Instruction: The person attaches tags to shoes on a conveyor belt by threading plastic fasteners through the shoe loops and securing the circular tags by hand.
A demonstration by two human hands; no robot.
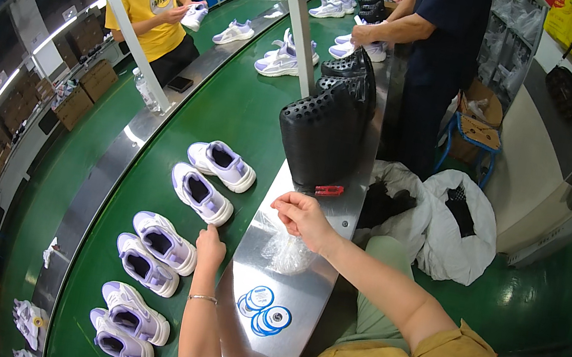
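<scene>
**Hands at the belt edge, bag in right**

Landmark: green belt [236, 117] w/ steel ledge [298, 286] along its right side.

R hand [304, 215] over the ledge, fingers pinched narrow on a clear plastic bag [286, 248]; bag hangs from fingers down onto the ledge. L hand [210, 247] at the belt's right edge, fingers curled, holding nothing, just beside a white-lilac shoe [201, 195]. More shoe pairs sit on the belt nearer the person. Black shoe lasts [323, 136] stacked on the ledge farther up, red clip at their base. Round blue-white stickers [264, 311] lie on the ledge below the bag. Others work along the belt further up.
</scene>
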